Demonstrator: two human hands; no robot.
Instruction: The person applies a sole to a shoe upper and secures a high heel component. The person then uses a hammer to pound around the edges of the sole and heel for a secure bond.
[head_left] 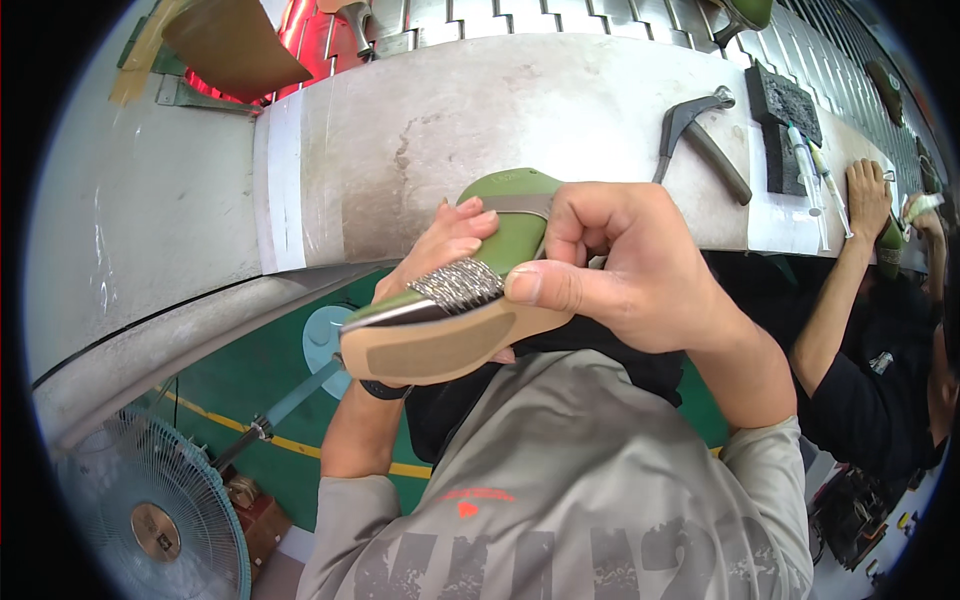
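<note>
A sandal (430, 348) with a tan sole and a glittery strap (462, 284) is held tilted in front of my chest, its sole edge turned toward me. Inside it sits a green shoe last (515, 182), crossed by a plain greyish ankle strap (517, 204). My left hand (440, 240) grips the sandal from its far left side; its fingertips rest on the green last, and part of the hand is hidden behind the shoe. With thumb against the sole edge near the glittery strap and fingers curled, my right hand (630, 265) grips the right side of the sandal.
A pale worktable (360, 150) spans the front, with a slatted conveyor (530, 18) beyond. Right lie a pincer-like tool (705, 145), black blocks (785, 105) and syringes (805, 170). A co-worker's hand (868, 198) rests farther right. A fan (155, 530) stands lower left.
</note>
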